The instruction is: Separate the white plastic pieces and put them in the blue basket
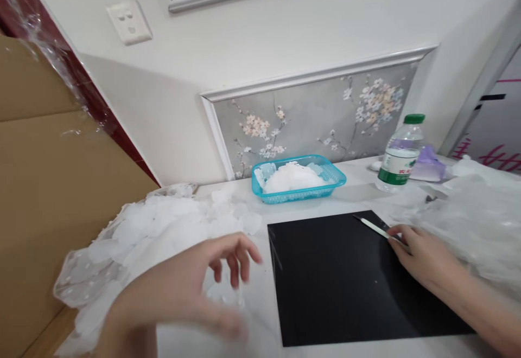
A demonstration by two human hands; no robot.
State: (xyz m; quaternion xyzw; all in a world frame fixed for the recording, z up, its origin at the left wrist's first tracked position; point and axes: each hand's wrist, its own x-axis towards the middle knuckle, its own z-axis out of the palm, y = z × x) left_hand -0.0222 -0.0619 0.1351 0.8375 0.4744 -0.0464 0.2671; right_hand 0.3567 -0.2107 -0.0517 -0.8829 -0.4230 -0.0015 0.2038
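My right hand (419,249) is closed around a slim white tool (374,227) with a dark pointed tip. I cannot make out whether it is a craft knife or tweezers. The tool lies over the far right part of a flat black board (334,282) on the table. My left hand (203,282) hovers left of the board, partly blurred, with thumb and fingers apart and nothing visible between them. Beneath and beyond it spreads a heap of thin white fabric-like pieces (146,222), some of them dotted.
A blue plastic basket (299,195) with white pieces stands by the wall. Right of it is a water bottle (399,154) with a green cap. Sheer whitish material (480,211) is piled at the right. A cardboard sheet (49,200) stands at the left.
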